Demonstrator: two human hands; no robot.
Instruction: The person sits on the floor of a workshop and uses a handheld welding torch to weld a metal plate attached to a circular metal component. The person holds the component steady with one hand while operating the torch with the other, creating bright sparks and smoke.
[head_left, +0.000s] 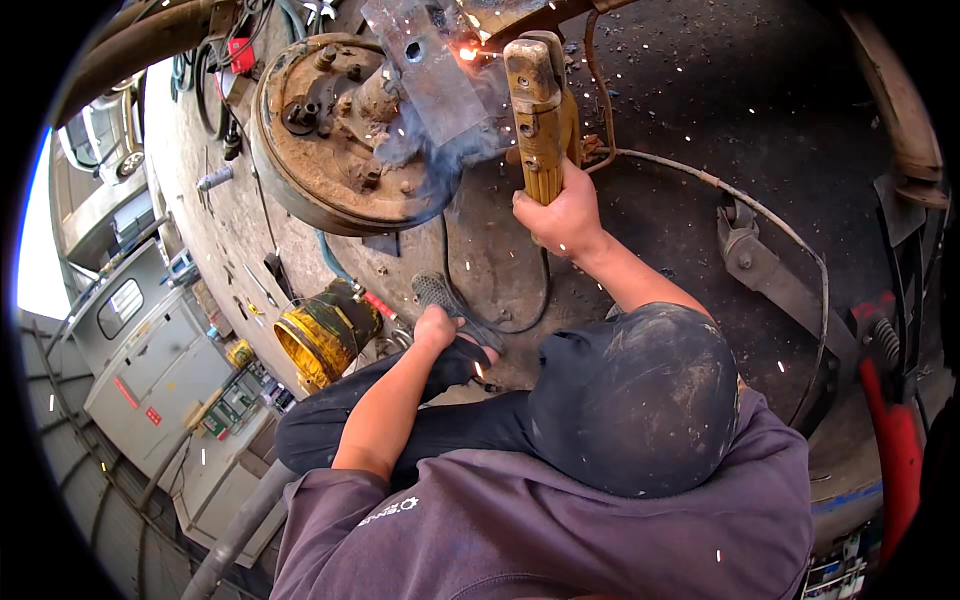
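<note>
My right hand point(567, 210) is closed around a yellow electrode holder point(540, 130), raised upright above the floor. A thin rod runs from its head to a bright glowing spot at the edge of a flat grey metal plate point(445, 95). Sparks fly and bluish smoke drifts under the plate. Beside the plate sits a rusty round brake drum assembly point(330, 130) with bolts and fittings. My left hand point(440, 330) is lower, near my bent left knee and a grey shoe point(437, 290). Its fingers curl around something dark that I cannot make out.
A yellow-stained bucket point(310, 345) stands left of my left hand. A cable point(740, 195) arcs over the floor on the right, near a grey metal arm point(775, 270) and a red jack-like part point(890, 460). Rusty beams hang overhead. Tools lie on the floor at left.
</note>
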